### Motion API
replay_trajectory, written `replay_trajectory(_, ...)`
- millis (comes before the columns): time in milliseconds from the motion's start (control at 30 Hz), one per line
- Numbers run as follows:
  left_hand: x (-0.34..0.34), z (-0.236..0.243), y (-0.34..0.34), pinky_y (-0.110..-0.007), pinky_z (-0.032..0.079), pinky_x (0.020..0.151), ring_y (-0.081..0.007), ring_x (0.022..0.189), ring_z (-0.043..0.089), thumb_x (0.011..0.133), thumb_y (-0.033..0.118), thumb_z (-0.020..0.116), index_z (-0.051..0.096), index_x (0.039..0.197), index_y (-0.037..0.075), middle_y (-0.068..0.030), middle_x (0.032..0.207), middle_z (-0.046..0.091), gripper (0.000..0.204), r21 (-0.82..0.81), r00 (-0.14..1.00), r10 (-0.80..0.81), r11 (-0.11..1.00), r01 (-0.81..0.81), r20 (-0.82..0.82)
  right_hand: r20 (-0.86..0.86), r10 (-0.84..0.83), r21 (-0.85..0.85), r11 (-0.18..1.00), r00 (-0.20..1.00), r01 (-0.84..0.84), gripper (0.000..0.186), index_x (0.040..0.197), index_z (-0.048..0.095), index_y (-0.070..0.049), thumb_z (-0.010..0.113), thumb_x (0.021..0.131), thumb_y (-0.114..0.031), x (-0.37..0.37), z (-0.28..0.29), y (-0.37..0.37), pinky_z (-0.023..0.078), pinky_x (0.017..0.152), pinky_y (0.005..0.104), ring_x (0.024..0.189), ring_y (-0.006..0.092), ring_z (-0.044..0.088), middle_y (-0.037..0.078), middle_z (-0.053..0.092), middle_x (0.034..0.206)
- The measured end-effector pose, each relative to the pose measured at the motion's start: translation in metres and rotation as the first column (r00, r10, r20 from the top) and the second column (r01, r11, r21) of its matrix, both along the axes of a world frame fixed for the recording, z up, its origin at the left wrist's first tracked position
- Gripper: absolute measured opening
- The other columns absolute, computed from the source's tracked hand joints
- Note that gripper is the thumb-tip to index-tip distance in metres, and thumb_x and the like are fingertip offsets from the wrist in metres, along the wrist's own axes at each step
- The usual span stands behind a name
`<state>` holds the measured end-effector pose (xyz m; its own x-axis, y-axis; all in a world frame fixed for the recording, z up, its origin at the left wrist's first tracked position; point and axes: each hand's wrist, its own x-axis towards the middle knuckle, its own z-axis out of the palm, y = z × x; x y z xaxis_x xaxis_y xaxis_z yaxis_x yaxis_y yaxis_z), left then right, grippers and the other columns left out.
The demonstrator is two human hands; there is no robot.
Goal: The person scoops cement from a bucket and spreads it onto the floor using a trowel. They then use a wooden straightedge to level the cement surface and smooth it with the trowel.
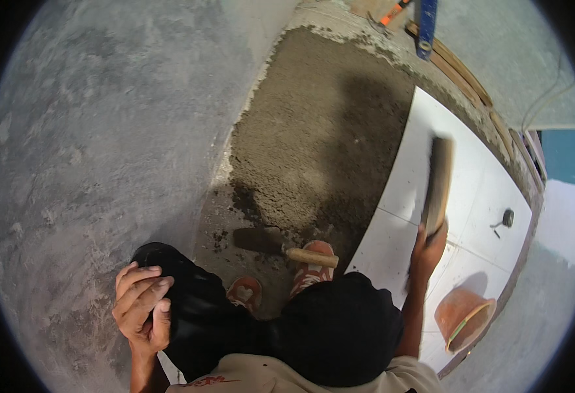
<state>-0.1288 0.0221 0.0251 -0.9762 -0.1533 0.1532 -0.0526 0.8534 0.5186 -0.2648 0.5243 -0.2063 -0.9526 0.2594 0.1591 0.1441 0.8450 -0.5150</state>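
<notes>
My right hand grips one end of a short wooden board, smeared by motion, above the white floor tiles. Beside my left knee, my left hand is raised with loosely bent fingers and nothing visible in it. A trowel with a wooden handle lies in front of my feet, its handle across the toe of my right shoe. Ahead spreads a bed of damp grey-brown mortar, bordered by the tiles on the right; a shadow falls across it.
A bare grey wall rises along the left. On the tiles at right sit an orange bucket, tipped over, and a small dark object. Wooden strips, a blue level and an orange-handled hammer lie at the far edge.
</notes>
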Motion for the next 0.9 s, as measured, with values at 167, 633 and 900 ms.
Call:
replay_trajectory(167,0.003,0.000,0.000,-0.053,0.048,0.107,-0.0291,0.105,0.074,0.093,0.025,0.076,0.081,0.097,0.003,-0.0098,0.094,0.081,0.023,0.021,1.000,0.013,1.000,-0.013,0.009,0.088,0.460,0.359,0.813,0.884,-0.459,0.060,0.153,0.054,-0.015,0.074,0.097,-0.021,-0.235,0.000,-0.107,0.047,0.104,0.0502,0.119,0.0382,0.062,0.016,0.067,0.127)
replay_trajectory(633,-0.009,0.002,0.006,-0.052,0.049,0.106,-0.0272,0.105,0.074,0.093,0.027,0.077,0.082,0.094,0.005,-0.0077,0.092,0.081,0.022,-0.021,0.995,0.055,0.998,-0.053,0.086,0.065,0.543,0.372,0.765,0.837,-0.525,0.060,0.153,0.055,-0.023,0.075,0.098,-0.032,-0.412,-0.090,-0.198,0.049,0.103,0.0567,0.125,0.0407,0.063,0.013,0.067,0.136)
replay_trajectory(900,-0.013,-0.001,0.007,-0.052,0.048,0.107,-0.0270,0.105,0.074,0.094,0.030,0.077,0.082,0.095,0.006,-0.0072,0.092,0.081,0.024,-0.012,0.993,0.063,0.998,-0.062,0.097,0.138,0.657,0.322,0.678,0.742,-0.660,0.062,0.154,0.054,-0.022,0.076,0.096,-0.029,-0.408,-0.092,-0.185,0.048,0.103,0.0567,0.127,0.0410,0.061,0.013,0.066,0.134)
